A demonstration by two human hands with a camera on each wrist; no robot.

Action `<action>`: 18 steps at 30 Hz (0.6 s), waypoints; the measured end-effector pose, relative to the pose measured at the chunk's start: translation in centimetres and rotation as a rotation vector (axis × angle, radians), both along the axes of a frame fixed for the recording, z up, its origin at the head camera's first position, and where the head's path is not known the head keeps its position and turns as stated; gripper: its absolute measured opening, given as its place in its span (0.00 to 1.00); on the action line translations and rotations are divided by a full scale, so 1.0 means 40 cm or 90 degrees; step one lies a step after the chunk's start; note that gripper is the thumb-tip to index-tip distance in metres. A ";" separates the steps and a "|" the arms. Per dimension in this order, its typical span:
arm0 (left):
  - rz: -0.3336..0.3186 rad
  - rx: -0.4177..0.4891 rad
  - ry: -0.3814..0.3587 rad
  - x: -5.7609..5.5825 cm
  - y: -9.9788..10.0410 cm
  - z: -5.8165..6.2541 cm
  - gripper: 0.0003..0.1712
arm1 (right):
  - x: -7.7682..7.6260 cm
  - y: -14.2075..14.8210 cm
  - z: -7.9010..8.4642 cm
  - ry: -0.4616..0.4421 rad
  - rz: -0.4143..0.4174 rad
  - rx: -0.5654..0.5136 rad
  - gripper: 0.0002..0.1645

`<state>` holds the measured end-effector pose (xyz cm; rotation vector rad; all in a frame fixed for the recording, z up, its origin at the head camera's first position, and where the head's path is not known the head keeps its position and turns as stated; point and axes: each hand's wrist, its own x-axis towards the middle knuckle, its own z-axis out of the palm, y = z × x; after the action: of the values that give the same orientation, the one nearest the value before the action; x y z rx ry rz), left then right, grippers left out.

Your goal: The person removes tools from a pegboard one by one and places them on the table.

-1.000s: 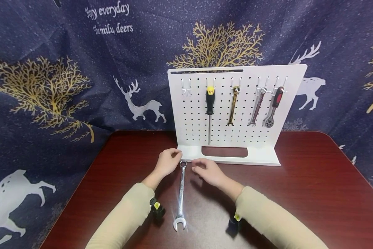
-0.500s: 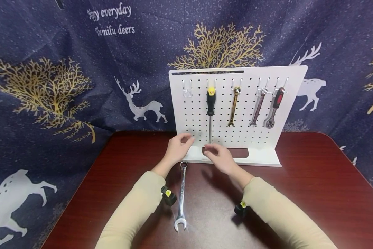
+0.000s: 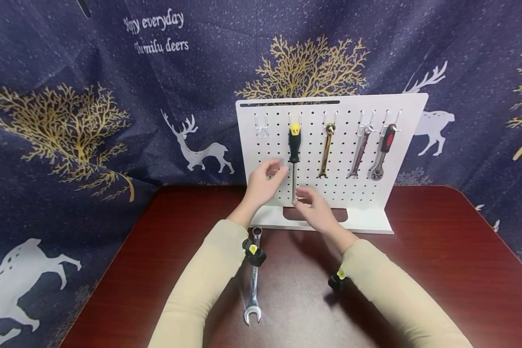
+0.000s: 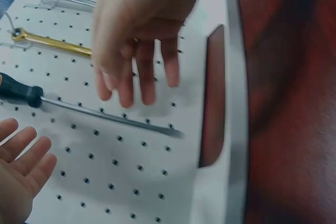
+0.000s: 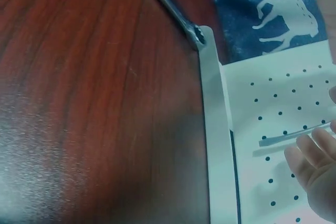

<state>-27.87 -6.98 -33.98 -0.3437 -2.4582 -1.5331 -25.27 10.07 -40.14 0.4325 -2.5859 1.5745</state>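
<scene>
A screwdriver (image 3: 294, 142) with a black handle and yellow end hangs on the white pegboard (image 3: 274, 147), its shaft pointing down. My left hand (image 3: 262, 183) is raised just left of the shaft, fingers loosely bent and holding nothing. Lower and to the right, my right hand (image 3: 315, 210) has its fingertips close to the shaft's tip. In the left wrist view, the screwdriver shaft (image 4: 105, 115) runs between my left hand (image 4: 23, 174) and my right hand (image 4: 136, 40). The right wrist view shows my right hand (image 5: 317, 174) beside the shaft's end.
A silver combination wrench (image 3: 254, 285) lies on the red-brown table (image 3: 200, 208), partly under my left forearm. Right of the screwdriver hang a gold wrench (image 3: 326, 151), a smaller wrench (image 3: 360, 152) and a red-handled ratchet (image 3: 382, 152). An unused wire hook (image 3: 261, 126) is at upper left.
Both hands have moved up and to the right, from beside the wrench's ring end to either side of the screwdriver shaft. The tools stay where they were.
</scene>
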 end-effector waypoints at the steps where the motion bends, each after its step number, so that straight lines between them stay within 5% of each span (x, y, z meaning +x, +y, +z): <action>1: 0.000 -0.001 0.001 -0.004 0.005 0.008 0.27 | -0.003 0.001 0.001 0.002 -0.003 0.000 0.27; 18: 0.021 0.027 0.001 -0.056 0.072 0.122 0.32 | -0.039 0.005 -0.001 -0.072 0.035 -0.086 0.36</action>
<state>-30.12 -4.09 -29.09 -0.2952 -2.4133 -1.5691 -26.85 10.28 -40.19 0.4164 -2.5471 1.8292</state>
